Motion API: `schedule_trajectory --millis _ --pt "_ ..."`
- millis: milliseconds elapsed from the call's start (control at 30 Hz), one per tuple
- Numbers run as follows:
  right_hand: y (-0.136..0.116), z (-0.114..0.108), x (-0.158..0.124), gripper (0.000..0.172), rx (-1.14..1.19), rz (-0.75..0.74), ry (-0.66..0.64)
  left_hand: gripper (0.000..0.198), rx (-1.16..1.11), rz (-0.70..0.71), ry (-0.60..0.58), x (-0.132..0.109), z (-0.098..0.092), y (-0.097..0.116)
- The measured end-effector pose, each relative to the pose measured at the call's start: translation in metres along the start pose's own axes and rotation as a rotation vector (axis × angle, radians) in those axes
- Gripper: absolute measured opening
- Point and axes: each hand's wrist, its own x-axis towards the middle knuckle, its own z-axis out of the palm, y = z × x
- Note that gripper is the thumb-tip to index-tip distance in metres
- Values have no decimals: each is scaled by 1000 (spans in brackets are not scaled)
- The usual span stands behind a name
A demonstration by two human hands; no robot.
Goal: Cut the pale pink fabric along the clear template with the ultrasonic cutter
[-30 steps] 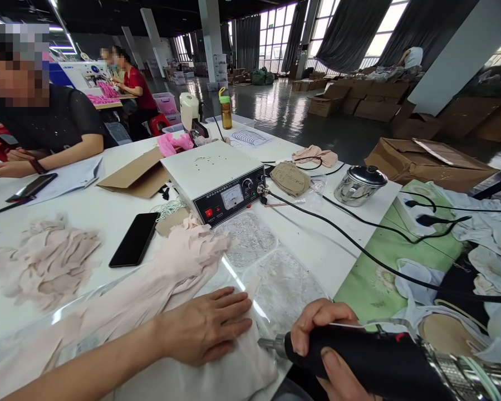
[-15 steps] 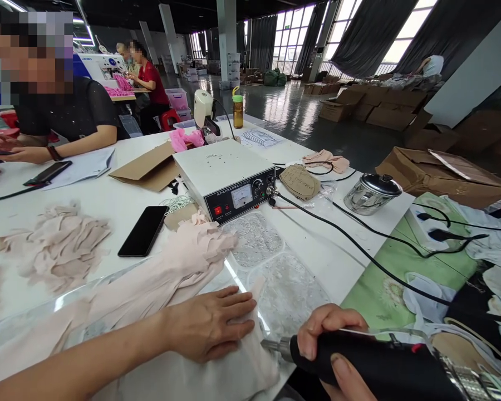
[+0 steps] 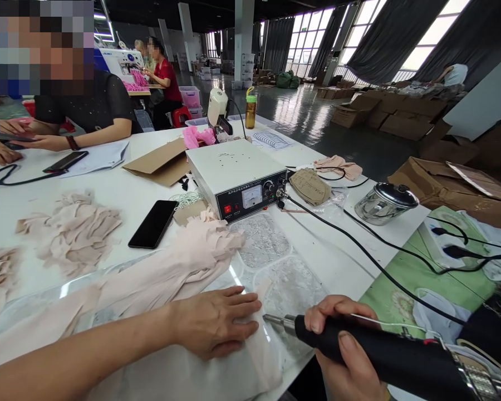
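Note:
My left hand (image 3: 217, 323) lies flat, fingers stretched out, on thin pale-pink fabric (image 3: 256, 362) spread over a clear template sheet (image 3: 292, 281) with curved outlines. In my right hand (image 3: 346, 340) is a black ultrasonic handpiece (image 3: 379, 348), gripped around its barrel. Its tapered metal tip points left, close to my left fingertips at the fabric's right edge; whether it touches the sheet I cannot tell. Beyond my left hand, a pile of pale-pink fabric pieces (image 3: 179, 250) stretches across the sheet.
A white control box (image 3: 237, 167) stands mid-table, with a black cable (image 3: 359, 248) running right. Around it are a phone (image 3: 153, 224), brown card patterns (image 3: 310, 186), a lidded metal cup (image 3: 384, 203) and fabric scraps (image 3: 79, 228). Another person (image 3: 96, 106) sits at the left.
The handpiece tip has moved away from me, up along the fabric edge beside my left fingertips. My left hand stays flat on the fabric. The whole view has shifted slightly.

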Motion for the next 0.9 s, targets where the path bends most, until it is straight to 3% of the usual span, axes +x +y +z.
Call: schedule_trajectory --millis 900 --pt "6 -4 3 10 -51 -20 -15 33 -44 -4 -1 -2 1 -2"
